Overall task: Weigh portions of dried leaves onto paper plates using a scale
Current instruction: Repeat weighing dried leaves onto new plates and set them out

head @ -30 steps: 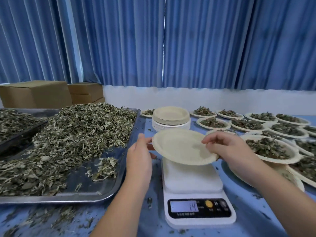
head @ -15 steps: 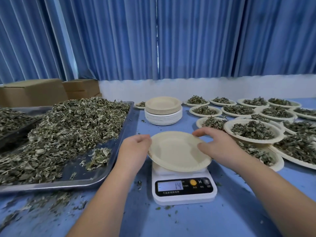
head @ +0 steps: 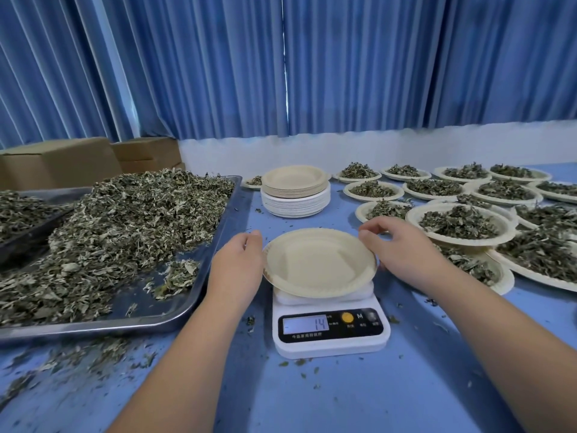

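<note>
Tabletop of plain blue (head: 406, 395) is seen carrying everything, and leaf crumbs are scattered over it. On its left side a large rectangular steel tray (head: 175, 320) is laid, heaped with a grey-green mound of dried leaves (head: 125, 232). To the right, many round paper plates already filled with leaves (head: 459, 221) are spread out, some overlapping. Behind the centre a stack of empty round paper plates (head: 295, 195) is kept. In front of that stack a white digital kitchen scale (head: 331, 342) is placed, and 14 is shown on its display (head: 307, 325).

An empty round beige paper plate (head: 318, 264) is held on or just over the scale's platform, slightly tilted. Whether it is fully settled cannot be told. Its left rim is gripped by the left hand (head: 234, 267), whose fingers are curled against the edge. Its right rim is pinched by the right hand (head: 402, 248), with bent fingers over the far edge and the thumb low at the near side.

The plate is judged to be in the course of being seated. The coming move is taken to turn on one relation: the mound lies to the left of the plate, and the tray's right edge is just beside the left hand. That hand is therefore the nearer one, while the right hand is cut off from the mound by plate and scale. No long axis is offered by the round plate. It is seen to be shallow, clean and bare, with a faintly crimped rim, and it is expected to shift easily.
</note>
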The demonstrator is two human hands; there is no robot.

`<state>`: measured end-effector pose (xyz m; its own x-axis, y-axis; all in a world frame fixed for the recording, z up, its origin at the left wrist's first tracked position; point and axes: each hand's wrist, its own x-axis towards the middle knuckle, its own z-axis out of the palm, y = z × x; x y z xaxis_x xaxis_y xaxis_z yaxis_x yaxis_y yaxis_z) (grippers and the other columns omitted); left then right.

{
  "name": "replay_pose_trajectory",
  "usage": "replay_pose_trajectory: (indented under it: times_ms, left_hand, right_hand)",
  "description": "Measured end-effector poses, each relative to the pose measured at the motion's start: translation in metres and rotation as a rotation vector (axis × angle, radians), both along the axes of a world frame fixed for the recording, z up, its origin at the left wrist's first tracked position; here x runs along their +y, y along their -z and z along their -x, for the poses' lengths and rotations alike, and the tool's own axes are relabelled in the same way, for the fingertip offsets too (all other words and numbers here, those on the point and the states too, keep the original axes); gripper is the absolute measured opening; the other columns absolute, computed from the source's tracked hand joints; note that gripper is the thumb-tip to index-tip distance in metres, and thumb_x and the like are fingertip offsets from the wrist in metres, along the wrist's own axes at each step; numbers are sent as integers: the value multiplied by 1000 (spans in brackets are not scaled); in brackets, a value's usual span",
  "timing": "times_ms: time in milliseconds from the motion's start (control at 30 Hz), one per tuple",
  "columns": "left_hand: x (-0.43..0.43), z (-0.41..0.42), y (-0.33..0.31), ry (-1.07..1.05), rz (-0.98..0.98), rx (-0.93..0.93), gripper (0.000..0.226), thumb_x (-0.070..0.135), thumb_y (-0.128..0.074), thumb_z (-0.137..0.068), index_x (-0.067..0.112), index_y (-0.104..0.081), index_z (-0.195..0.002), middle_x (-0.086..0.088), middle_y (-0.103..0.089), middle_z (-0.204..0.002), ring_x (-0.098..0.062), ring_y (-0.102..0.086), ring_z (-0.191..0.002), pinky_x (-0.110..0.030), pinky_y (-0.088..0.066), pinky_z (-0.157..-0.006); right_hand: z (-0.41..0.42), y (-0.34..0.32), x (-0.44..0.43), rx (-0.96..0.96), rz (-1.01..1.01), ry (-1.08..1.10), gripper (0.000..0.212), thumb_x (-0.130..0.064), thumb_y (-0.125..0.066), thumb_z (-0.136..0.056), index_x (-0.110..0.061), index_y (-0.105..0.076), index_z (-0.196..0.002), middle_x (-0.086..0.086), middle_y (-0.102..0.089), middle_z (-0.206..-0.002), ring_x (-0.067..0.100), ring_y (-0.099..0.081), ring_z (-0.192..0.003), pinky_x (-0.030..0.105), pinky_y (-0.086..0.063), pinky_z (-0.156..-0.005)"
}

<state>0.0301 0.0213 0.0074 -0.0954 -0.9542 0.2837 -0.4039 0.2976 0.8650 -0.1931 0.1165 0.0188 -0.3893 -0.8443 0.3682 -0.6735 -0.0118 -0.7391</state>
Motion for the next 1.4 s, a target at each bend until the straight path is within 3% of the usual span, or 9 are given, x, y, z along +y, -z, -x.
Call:
replay_pose_trajectory:
  times_ms: [300,500,633,867,933,967,1067,1167,1400]
  left_hand:
    - [0,0,2,0,-44,31,40,38,-38,-101,8,-65,-101,1,-60,-86,-6,-49,-74,-21,-34,-64]
    - [7,-3,-10,1,18,52,29,36,-41,-100,20,-55,-81,4,-56,-76,-15,-50,-73,-31,-36,-62]
    - [7,-12,-19,-30,66,89,17,30,-46,-97,27,-62,-102,5,-60,-101,-11,-55,-86,-30,-39,-71]
    - [-5,-21,-24,-69,92,52,21,20,-46,-94,25,-65,-104,1,-56,-86,-8,-43,-56,-25,-41,-50]
    - [-18,-25,-32,-85,161,-60,20,20,-47,-94,23,-66,-100,6,-59,-80,-6,-47,-53,-13,-33,-40]
    - [-26,-30,-36,-92,184,-143,20,21,-47,-94,22,-66,-101,6,-61,-83,-7,-52,-57,-13,-36,-44]
    - [-55,-49,-41,-134,207,-541,31,37,-41,-99,20,-61,-116,-7,-54,-118,-24,-59,-97,-32,-48,-85]
    - [-83,-71,-39,-130,160,-960,50,49,-30,-100,17,-48,-134,-15,-41,-137,-34,-51,-118,-48,-44,-100]
    - [-130,-110,-26,10,-128,-1141,73,65,-19,-95,23,-20,-154,-11,-4,-163,-35,-13,-148,-53,-15,-119]
  right_hand:
    - [-2,-1,0,6,57,73,14,-30,-55,-95,-31,-60,-82,-7,-61,-97,14,-53,-78,28,-36,-74]
    - [-6,0,-3,53,101,143,21,-34,-54,-95,-29,-58,-75,-11,-52,-82,1,-46,-71,26,-30,-62]
    - [-7,0,-4,77,101,162,21,-35,-53,-95,-24,-61,-80,-14,-50,-82,-1,-47,-75,27,-28,-69]
    - [-8,0,-2,70,111,176,19,-34,-52,-96,-26,-60,-82,-8,-55,-86,1,-48,-77,30,-31,-69]
    - [-7,1,-3,38,140,164,13,-34,-53,-96,-25,-60,-90,-7,-58,-90,1,-51,-79,30,-34,-67]
    - [-7,1,-4,27,151,158,11,-34,-53,-96,-26,-59,-92,-6,-59,-91,2,-52,-79,30,-36,-67]
    - [-6,2,-7,39,151,155,10,-35,-53,-95,-26,-57,-97,-7,-58,-93,0,-51,-80,30,-37,-70]
    - [-5,1,-10,29,142,158,18,-37,-52,-95,-23,-59,-104,-8,-59,-93,1,-52,-80,30,-38,-69]
    - [0,3,-16,-7,151,151,32,-40,-52,-94,-19,-58,-117,-9,-59,-88,8,-56,-79,32,-40,-70]
